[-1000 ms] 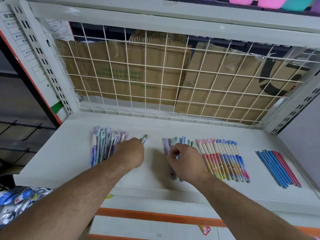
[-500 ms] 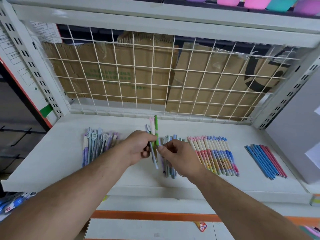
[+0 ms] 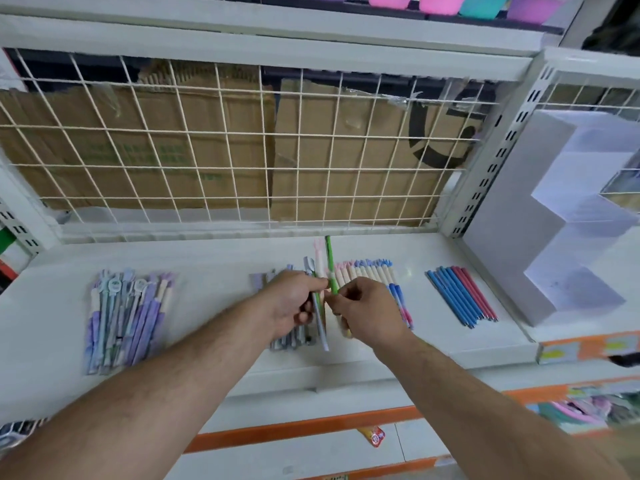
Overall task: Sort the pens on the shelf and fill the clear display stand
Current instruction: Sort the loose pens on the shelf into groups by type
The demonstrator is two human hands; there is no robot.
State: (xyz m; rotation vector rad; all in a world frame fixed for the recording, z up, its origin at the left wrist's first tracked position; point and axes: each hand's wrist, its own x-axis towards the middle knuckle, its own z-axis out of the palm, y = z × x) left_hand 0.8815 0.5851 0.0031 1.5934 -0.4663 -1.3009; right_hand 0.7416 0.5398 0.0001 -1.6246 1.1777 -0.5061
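Above the white shelf (image 3: 214,261), my left hand (image 3: 292,301) grips a small bunch of pens: a grey-blue pen (image 3: 320,327), a pale pink pen (image 3: 318,258) and a green pen (image 3: 329,261), standing nearly upright. My right hand (image 3: 369,311) pinches the lower end of the green pen, close against the left hand. Sorted groups lie on the shelf: a purple-blue pile (image 3: 128,320) at the left, a grey pile (image 3: 289,342) partly hidden under my left hand, a pink-to-blue row (image 3: 377,273), and slim blue and red pens (image 3: 460,296). The stepped clear display stand (image 3: 540,244) stands at the right.
A white wire grid (image 3: 242,150) with cardboard behind it closes the shelf's back. A perforated upright (image 3: 491,174) separates the shelf from the stand's bay. Coloured tubs (image 3: 440,1) sit on the shelf above. An orange-edged lower shelf (image 3: 311,427) runs below.
My left hand lifted pens off the shelf and my right hand came over to pinch them. The view swung right, bringing the stepped stand into sight.
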